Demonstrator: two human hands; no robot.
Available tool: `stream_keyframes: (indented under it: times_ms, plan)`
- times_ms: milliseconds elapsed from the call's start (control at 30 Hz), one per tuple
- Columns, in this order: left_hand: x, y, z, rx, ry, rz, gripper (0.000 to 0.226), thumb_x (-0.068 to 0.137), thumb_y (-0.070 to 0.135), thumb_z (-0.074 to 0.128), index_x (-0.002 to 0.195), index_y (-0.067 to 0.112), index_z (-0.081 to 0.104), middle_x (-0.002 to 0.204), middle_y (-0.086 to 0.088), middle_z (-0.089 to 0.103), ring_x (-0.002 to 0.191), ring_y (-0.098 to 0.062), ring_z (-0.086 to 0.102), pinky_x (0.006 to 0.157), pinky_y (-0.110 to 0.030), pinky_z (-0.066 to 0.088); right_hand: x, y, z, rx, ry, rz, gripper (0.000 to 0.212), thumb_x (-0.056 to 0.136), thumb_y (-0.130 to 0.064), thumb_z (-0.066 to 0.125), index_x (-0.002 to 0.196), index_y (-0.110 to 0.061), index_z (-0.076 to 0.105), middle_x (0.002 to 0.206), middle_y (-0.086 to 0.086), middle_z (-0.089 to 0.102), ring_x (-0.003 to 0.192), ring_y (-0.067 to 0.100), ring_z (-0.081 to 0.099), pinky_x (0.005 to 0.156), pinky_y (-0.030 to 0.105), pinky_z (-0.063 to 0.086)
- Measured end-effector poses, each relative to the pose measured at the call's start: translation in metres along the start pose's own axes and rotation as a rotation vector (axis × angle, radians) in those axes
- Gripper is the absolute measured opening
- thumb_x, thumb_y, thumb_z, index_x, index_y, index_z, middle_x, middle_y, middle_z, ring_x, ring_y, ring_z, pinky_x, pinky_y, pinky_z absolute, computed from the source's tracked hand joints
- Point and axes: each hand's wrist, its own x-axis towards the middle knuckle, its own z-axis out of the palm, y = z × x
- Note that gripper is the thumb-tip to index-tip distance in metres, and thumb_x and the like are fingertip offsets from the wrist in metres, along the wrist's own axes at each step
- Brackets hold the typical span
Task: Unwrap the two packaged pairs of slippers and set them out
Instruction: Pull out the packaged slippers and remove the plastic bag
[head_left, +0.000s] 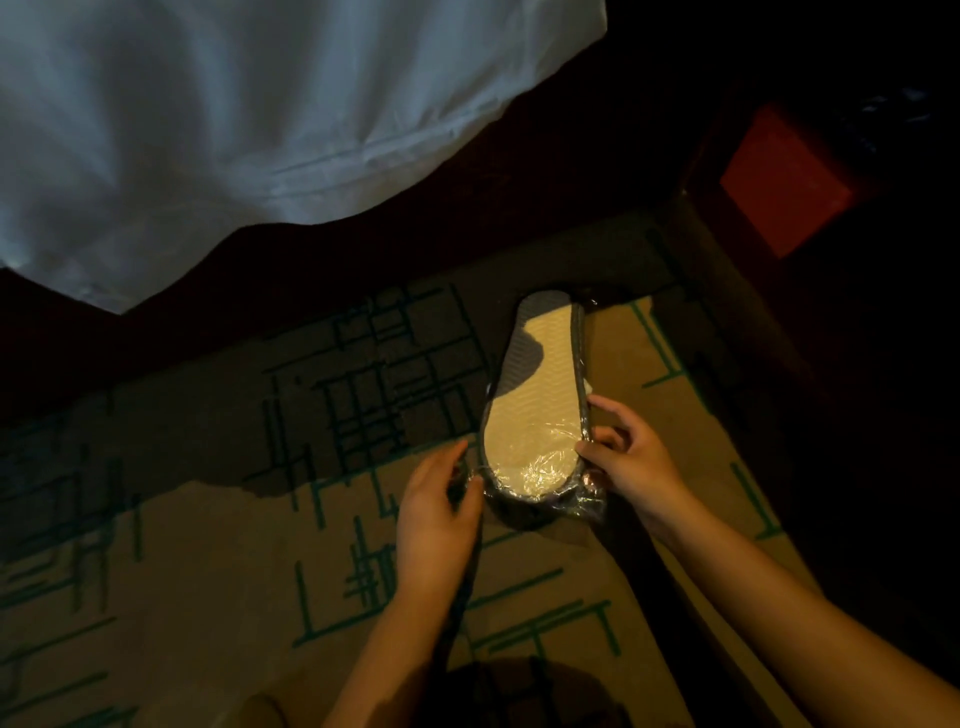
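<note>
Head view: one plastic-wrapped slipper pair (535, 400) lies sole-up on the patterned carpet (218, 561), beside a bed with a white sheet (234, 114). Left hand (434, 512) touches the wrap's near left edge, fingers curled loosely together. Right hand (631, 457) pinches the wrap at the right edge, fingers slightly spread. A second package cannot be made out.

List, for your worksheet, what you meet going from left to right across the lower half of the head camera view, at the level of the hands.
Patterned carpet → left hand → plastic-wrapped slippers → right hand → dark furniture base.
</note>
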Motion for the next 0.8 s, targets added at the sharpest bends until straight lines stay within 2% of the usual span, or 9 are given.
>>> stream_keyframes:
  times_ms: [67, 167, 233, 367, 467, 567, 633, 800]
  plan:
    - [0.002, 0.001, 0.001, 0.097, -0.013, 0.083, 0.030, 0.082, 0.012, 0.063, 0.112, 0.013, 0.064, 0.104, -0.003, 0.064, 0.095, -0.017, 0.060, 0.084, -0.028, 0.049, -0.002, 0.001, 0.001, -0.020, 0.002, -0.028, 0.055, 0.084, 0.004, 0.057, 0.130, -0.024, 0.046, 0.097, 0.005, 0.067, 0.089, 0.021, 0.064, 0.072, 0.031, 0.054]
    - [0.004, 0.005, 0.004, 0.133, -0.021, 0.104, 0.018, 0.082, 0.014, 0.063, 0.098, 0.016, 0.069, 0.088, 0.001, 0.064, 0.083, -0.015, 0.060, 0.069, -0.016, 0.044, -0.006, 0.000, 0.000, -0.028, 0.036, -0.090, 0.056, 0.083, 0.007, 0.057, 0.129, -0.023, 0.047, 0.087, 0.000, 0.065, 0.078, 0.013, 0.064, 0.063, 0.020, 0.054]
    - [0.005, 0.008, 0.005, 0.132, -0.036, 0.112, 0.012, 0.081, 0.013, 0.063, 0.090, 0.017, 0.069, 0.083, 0.002, 0.063, 0.078, -0.013, 0.058, 0.065, -0.013, 0.040, -0.008, -0.001, -0.002, -0.022, 0.051, -0.115, 0.056, 0.083, 0.008, 0.057, 0.130, -0.021, 0.047, 0.084, -0.002, 0.064, 0.076, 0.010, 0.063, 0.056, 0.014, 0.052]
    - [0.010, 0.012, 0.004, 0.151, -0.087, 0.184, 0.010, 0.078, 0.009, 0.064, 0.082, 0.016, 0.070, 0.080, 0.003, 0.065, 0.078, -0.014, 0.057, 0.070, -0.023, 0.044, -0.009, -0.004, -0.003, -0.007, 0.078, -0.130, 0.056, 0.084, 0.006, 0.057, 0.131, -0.021, 0.046, 0.089, -0.003, 0.064, 0.084, 0.015, 0.063, 0.066, 0.023, 0.054]
    - [0.010, 0.014, 0.002, 0.155, -0.088, 0.285, 0.007, 0.079, 0.015, 0.064, 0.080, 0.018, 0.070, 0.080, 0.011, 0.060, 0.083, -0.008, 0.050, 0.074, -0.011, 0.037, -0.008, -0.004, -0.003, 0.019, 0.106, -0.130, 0.057, 0.084, 0.007, 0.056, 0.132, -0.020, 0.045, 0.090, -0.003, 0.064, 0.088, 0.018, 0.064, 0.070, 0.027, 0.054]
    - [0.004, 0.011, 0.001, 0.100, -0.095, 0.369, 0.015, 0.076, 0.028, 0.058, 0.080, 0.021, 0.071, 0.083, 0.015, 0.057, 0.086, -0.003, 0.046, 0.081, -0.004, 0.033, -0.006, -0.006, -0.007, 0.109, 0.147, -0.103, 0.055, 0.085, 0.007, 0.054, 0.132, -0.020, 0.045, 0.087, -0.001, 0.063, 0.076, 0.012, 0.063, 0.055, 0.018, 0.053]
    - [0.001, 0.006, 0.000, 0.106, -0.093, 0.424, 0.017, 0.075, 0.027, 0.058, 0.079, 0.020, 0.073, 0.084, 0.011, 0.062, 0.088, -0.004, 0.047, 0.084, -0.002, 0.031, -0.004, -0.006, -0.009, 0.157, 0.164, -0.092, 0.056, 0.084, 0.007, 0.054, 0.133, -0.020, 0.045, 0.085, 0.000, 0.062, 0.070, 0.011, 0.062, 0.045, 0.014, 0.049]
    - [-0.013, -0.013, -0.005, 0.278, -0.094, 0.631, 0.017, 0.079, 0.026, 0.060, 0.086, 0.017, 0.073, 0.088, 0.002, 0.070, 0.092, -0.008, 0.049, 0.078, -0.014, 0.040, 0.002, -0.004, -0.009, 0.176, 0.143, -0.081, 0.053, 0.084, 0.006, 0.055, 0.130, -0.019, 0.048, 0.088, 0.002, 0.065, 0.062, 0.005, 0.065, 0.045, 0.015, 0.049]
